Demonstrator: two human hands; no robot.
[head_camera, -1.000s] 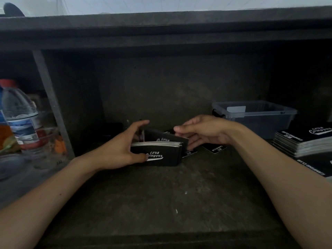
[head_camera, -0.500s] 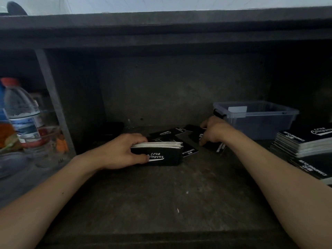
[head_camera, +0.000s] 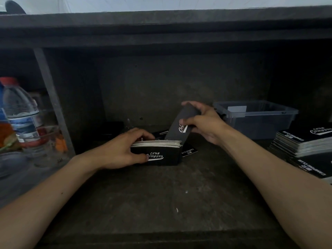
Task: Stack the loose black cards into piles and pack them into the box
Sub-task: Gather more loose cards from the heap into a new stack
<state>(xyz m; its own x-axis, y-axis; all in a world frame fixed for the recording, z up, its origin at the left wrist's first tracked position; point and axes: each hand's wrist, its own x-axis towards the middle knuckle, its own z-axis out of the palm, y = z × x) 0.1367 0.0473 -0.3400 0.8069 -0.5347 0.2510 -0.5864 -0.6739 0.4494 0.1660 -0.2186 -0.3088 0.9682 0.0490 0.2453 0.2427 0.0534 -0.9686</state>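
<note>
My left hand (head_camera: 119, 151) grips a thick pile of black cards (head_camera: 159, 151) standing on edge on the dark shelf, white "Club Camping" lettering facing me. My right hand (head_camera: 204, 123) holds a single black card (head_camera: 181, 125) tilted up, its lower end just above the right end of the pile. A few loose black cards (head_camera: 188, 151) lie flat behind and to the right of the pile. The clear plastic box (head_camera: 255, 119) stands at the back right, with a white label inside.
A flat stack of black cards (head_camera: 303, 141) lies at the right edge, with more cards (head_camera: 312, 168) in front of it. At the left, past a metal post (head_camera: 53, 112), stand a water bottle (head_camera: 19, 112) and clutter. A shelf overhang (head_camera: 161, 29) runs above.
My right hand reached to the loose cards near the box, picked one up, and brought it back above the pile. My left hand has stayed on the pile.
</note>
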